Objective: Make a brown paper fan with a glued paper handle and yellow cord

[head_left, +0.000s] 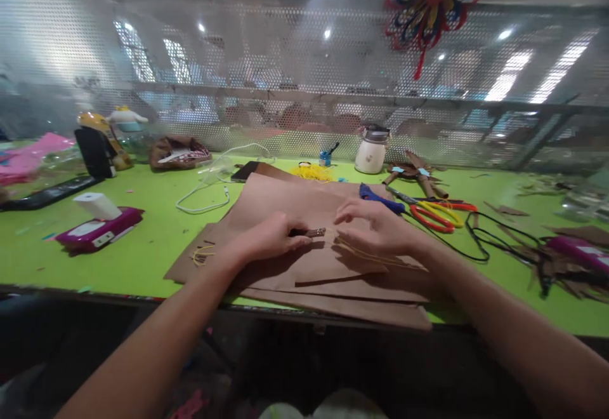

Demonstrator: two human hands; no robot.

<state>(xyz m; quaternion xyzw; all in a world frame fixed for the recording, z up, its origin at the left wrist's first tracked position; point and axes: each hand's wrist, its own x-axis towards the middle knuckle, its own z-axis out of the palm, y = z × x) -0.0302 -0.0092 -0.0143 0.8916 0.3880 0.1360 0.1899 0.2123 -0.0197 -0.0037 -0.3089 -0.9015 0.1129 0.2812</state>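
My left hand [276, 236] is closed, thumb against fingers, around a small rolled brown strip [316, 232] whose end points right. Facing it, my right hand [364, 225] has its thumb and fingers apart, curved over the paper. Thin yellow strands [366, 255] run beneath the right palm; whether the fingers touch them I cannot tell. Both hands are over stacked sheets of brown paper [271, 200] that overlap the table's front edge. A few short brown pieces with a yellow string loop [203, 255] lie on the paper's left corner.
Scissors with orange handles [432, 217] and a black cable [476, 235] lie right. A purple power strip [99, 228] with a white charger [98, 206] is left. Behind stand a white jar [371, 152], a small blue bottle [325, 157] and yellow strands [311, 171] on the green table [152, 247].
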